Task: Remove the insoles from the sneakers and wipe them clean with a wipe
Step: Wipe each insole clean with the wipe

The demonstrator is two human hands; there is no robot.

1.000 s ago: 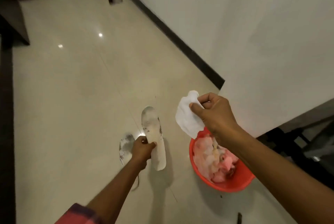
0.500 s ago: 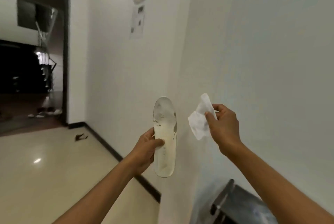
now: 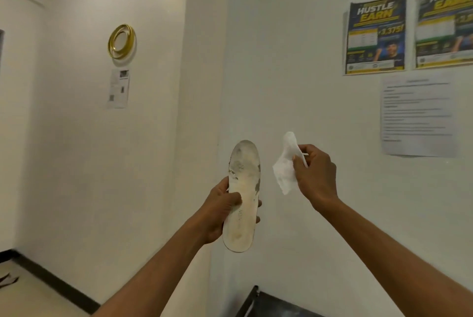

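Observation:
My left hand grips a white insole around its lower half and holds it upright in front of the wall, toe end up. Grey and dark smudges mark its upper part. A crumpled white wipe hangs from the fingers of my right hand, a short gap to the right of the insole and not touching it. No sneakers are in view.
A white wall corner stands just behind both hands. Posters and a printed sheet hang at the right, a gold ring ornament at the left. A dark furniture edge shows at the bottom; floor and black skirting lie lower left.
The view has swung up from the floor and the red basin to the wall. My left hand lifted the insole off the floor and turned it upright; my right hand kept the wipe beside it.

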